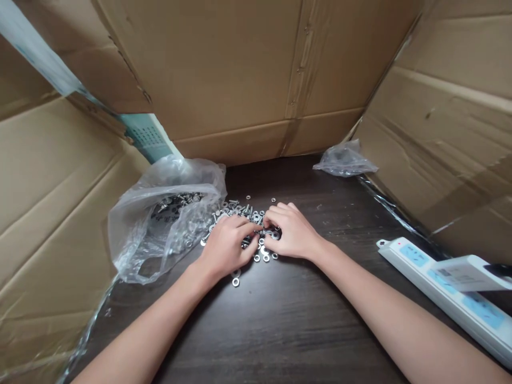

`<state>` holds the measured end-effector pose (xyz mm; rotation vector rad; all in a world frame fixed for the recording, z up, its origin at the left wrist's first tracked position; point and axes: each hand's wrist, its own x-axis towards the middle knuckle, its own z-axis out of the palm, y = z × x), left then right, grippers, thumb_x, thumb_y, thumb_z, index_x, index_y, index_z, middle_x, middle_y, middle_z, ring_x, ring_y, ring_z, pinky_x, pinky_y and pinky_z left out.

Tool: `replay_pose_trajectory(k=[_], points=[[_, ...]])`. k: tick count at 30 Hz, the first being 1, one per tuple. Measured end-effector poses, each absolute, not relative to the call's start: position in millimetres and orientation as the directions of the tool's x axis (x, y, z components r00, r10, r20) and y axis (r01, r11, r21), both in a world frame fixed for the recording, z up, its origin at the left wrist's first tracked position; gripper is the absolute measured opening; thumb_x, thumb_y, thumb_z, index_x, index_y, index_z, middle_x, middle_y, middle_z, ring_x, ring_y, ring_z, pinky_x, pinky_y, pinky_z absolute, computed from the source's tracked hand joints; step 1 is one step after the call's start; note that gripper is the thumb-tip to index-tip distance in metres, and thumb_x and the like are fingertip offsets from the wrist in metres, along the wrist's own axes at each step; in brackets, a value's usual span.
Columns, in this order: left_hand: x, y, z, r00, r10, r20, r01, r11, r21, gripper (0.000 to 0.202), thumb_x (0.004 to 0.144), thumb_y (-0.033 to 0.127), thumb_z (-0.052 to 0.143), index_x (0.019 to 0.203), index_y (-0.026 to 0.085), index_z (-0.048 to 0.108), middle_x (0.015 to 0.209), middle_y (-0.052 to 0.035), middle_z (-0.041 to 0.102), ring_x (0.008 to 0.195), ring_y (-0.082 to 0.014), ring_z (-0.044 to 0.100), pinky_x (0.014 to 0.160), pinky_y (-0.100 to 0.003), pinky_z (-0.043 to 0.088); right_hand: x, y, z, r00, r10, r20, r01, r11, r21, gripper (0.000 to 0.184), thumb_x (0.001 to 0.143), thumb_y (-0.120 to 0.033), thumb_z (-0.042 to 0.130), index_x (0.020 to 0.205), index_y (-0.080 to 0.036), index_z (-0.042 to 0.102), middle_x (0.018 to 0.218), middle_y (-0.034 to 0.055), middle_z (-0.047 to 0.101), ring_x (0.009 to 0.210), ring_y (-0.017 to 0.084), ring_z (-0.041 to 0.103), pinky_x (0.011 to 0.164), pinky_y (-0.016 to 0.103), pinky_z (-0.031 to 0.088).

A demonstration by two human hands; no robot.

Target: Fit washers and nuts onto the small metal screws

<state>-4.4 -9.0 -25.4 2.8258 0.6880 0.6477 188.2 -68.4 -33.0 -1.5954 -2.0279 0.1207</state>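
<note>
A loose pile of small metal washers and screws lies on the dark wooden table. My left hand and my right hand meet over the near side of the pile, fingertips pinched together on a small metal piece that I cannot make out clearly. A few stray washers lie just in front of my left wrist. A clear plastic bag holding more screws lies open to the left of the pile.
Brown cardboard walls close in the table at the back, left and right. A second, smaller plastic bag lies at the back right. A white power strip lies at the right edge.
</note>
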Motion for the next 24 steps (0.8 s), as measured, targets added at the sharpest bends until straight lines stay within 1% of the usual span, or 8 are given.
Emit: replay_pose_trajectory(k=[4,8,12,15,19,24], points=[[-5.5,-6.4,-28.4,0.776,0.499,0.386,0.422,-0.865,0.271,0.016,0.091,0.023,0.061,0.103,0.021,0.072,0.083,-0.0018,0.067,0.08,-0.02,0.061,0.074,-0.035,0.04,188.6,-66.3,-37.5,-0.106,0.914,0.391,0.851,0.286,-0.44,0.003,0.074,-0.02,0.065,0.072,-0.019,0.063,0.069,-0.0011,0.058,0.072,0.016,0.048,0.074,0.031,0.029],[-7.7,-4.4,-27.3,0.745,0.531,0.404,0.437,-0.846,0.306,0.014,0.091,0.023,0.062,0.101,0.02,0.072,0.084,-0.0022,0.066,0.081,-0.0197,0.061,0.075,-0.035,0.041,187.4,-64.9,-38.6,-0.117,0.894,0.433,0.823,0.332,-0.461,0.008,0.079,-0.019,0.065,0.072,-0.019,0.068,0.064,-0.0017,0.056,0.071,0.015,0.048,0.074,0.032,0.029],[-10.6,-1.7,-24.3,0.742,0.526,0.416,0.404,-0.846,0.349,0.02,0.09,0.024,0.064,0.108,0.018,0.07,0.093,-0.0041,0.068,0.087,-0.0208,0.063,0.079,-0.036,0.045,184.7,-65.7,-37.1,-0.12,0.874,0.47,0.805,0.363,-0.47,0.005,0.081,-0.018,0.064,0.078,-0.019,0.066,0.068,-0.001,0.058,0.074,0.016,0.051,0.077,0.033,0.03],[-12.3,0.9,-22.8,0.749,0.499,0.435,0.356,-0.858,0.371,0.021,0.091,0.025,0.064,0.11,0.019,0.069,0.099,-0.0047,0.07,0.091,-0.0209,0.065,0.082,-0.036,0.047,182.8,-66.4,-36.1,-0.115,0.864,0.489,0.791,0.377,-0.481,0.004,0.086,-0.019,0.062,0.083,-0.019,0.065,0.075,0.0001,0.062,0.077,0.017,0.053,0.077,0.034,0.031],[-12.4,3.8,-23.2,0.737,0.485,0.47,0.316,-0.862,0.396,0.02,0.092,0.023,0.063,0.111,0.019,0.068,0.097,-0.0037,0.072,0.087,-0.0185,0.066,0.082,-0.035,0.048,182.5,-66.3,-36.9,-0.107,0.852,0.513,0.776,0.394,-0.493,0.005,0.091,-0.02,0.06,0.088,-0.019,0.064,0.086,0.0016,0.07,0.084,0.019,0.057,0.078,0.034,0.033],[-12.5,5.7,-25.1,0.719,0.493,0.49,0.296,-0.855,0.425,0.016,0.092,0.023,0.067,0.107,0.019,0.068,0.093,-0.002,0.072,0.078,-0.0154,0.065,0.082,-0.033,0.05,182.9,-65.8,-37.5,-0.095,0.854,0.512,0.751,0.398,-0.526,0.006,0.091,-0.021,0.062,0.088,-0.021,0.067,0.086,0.0019,0.073,0.082,0.02,0.059,0.078,0.036,0.037]])
